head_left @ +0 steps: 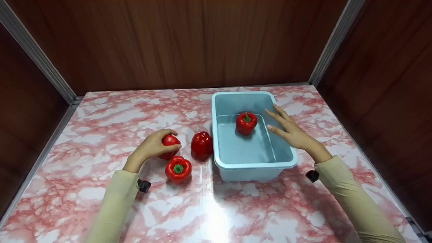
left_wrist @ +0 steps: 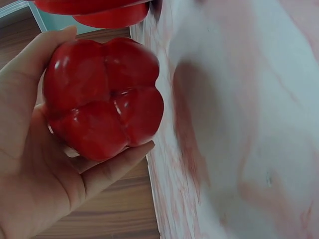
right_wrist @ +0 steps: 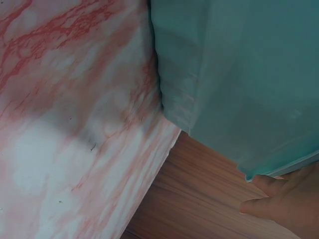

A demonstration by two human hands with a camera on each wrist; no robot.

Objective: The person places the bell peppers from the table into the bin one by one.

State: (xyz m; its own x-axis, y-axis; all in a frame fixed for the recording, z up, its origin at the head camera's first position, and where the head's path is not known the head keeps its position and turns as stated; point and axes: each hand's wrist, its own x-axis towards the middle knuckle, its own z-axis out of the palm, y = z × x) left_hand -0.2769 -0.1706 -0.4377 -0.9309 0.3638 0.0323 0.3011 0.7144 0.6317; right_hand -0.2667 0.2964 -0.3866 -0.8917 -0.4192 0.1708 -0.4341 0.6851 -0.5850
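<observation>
Cupping a glossy red bell pepper (head_left: 168,143) in curled fingers, the left hand (head_left: 150,148) holds it at the marble-patterned table (head_left: 101,111), beside two more red peppers (head_left: 201,145). A firm, even wrap without squeezing seems best. The right hand (head_left: 292,130), fingers spread, rests against the pale blue plastic tub (head_left: 256,165), which contains shallow water and one red pepper (head_left: 246,123).
</observation>
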